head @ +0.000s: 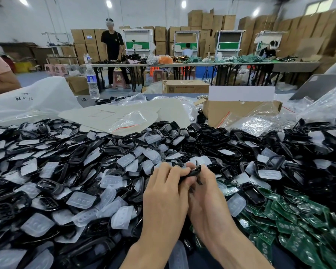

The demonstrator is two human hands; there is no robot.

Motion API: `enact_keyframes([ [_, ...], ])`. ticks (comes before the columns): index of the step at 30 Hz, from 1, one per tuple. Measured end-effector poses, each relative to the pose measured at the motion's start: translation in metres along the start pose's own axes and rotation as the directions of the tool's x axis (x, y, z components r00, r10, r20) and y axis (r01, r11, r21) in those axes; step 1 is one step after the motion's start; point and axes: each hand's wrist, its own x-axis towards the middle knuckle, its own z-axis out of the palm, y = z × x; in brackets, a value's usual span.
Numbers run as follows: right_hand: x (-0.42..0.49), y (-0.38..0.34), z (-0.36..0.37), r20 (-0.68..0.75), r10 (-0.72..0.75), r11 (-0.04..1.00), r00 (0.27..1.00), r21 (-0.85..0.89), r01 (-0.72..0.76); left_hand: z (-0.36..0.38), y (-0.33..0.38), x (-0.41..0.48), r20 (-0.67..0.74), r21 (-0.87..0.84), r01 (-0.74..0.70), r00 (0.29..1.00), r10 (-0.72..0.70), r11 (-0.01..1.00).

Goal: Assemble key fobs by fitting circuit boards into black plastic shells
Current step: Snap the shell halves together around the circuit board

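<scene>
Above parts pile [81,183] | black shell [192,172] between both grips | left hand [164,193], right hand [209,202] pinching it

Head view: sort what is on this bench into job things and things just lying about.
Job:
black shell, held by left hand and right hand
loose shells
green circuit boards
clear button pads, probably

Lying about:
water bottle
cardboard box
plastic bags
white sack

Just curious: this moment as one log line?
left hand: grips black shell | right hand: grips black shell | circuit boards: heaped at right
</scene>
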Motion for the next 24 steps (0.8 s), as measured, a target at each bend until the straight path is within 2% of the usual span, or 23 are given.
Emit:
enact_keyframes([
  [4, 0.002, -0.001, -0.006, -0.042, -0.009, 0.999, 0.999, -0.039, 0.008, 0.0, 0.002, -0.001, 0.082, -0.029, 0.011, 0.997, -0.009, 1.0],
  [9, 0.009, -0.009, -0.009, -0.012, -0.036, 0.996, 0.999, -0.082, 0.035, -0.003, 0.002, 0.001, 0.228, -0.196, 0.163, 0.967, -0.117, 0.967],
  [11, 0.012, -0.012, -0.01, 0.018, -0.053, 0.986, 0.998, -0.155, 0.055, -0.005, 0.001, 0.004, 0.236, -0.247, 0.218, 0.959, -0.159, 0.944],
  [17, 0.009, -0.017, -0.011, 0.144, -0.108, 0.924, 0.984, -0.35, 0.153, -0.011, 0.0, 0.008, 0.236, -0.269, 0.237, 0.956, -0.174, 0.934],
  [20, 0.008, -0.018, -0.01, 0.161, -0.126, 0.914, 0.979, -0.366, 0.178, -0.013, 0.001, 0.01, 0.237, -0.287, 0.248, 0.954, -0.183, 0.925],
  [24, 0.007, -0.01, -0.008, 0.134, -0.097, 0.935, 0.986, -0.327, 0.136, -0.013, 0.003, 0.011, 0.211, -0.336, 0.305, 0.946, -0.245, 0.891],
])
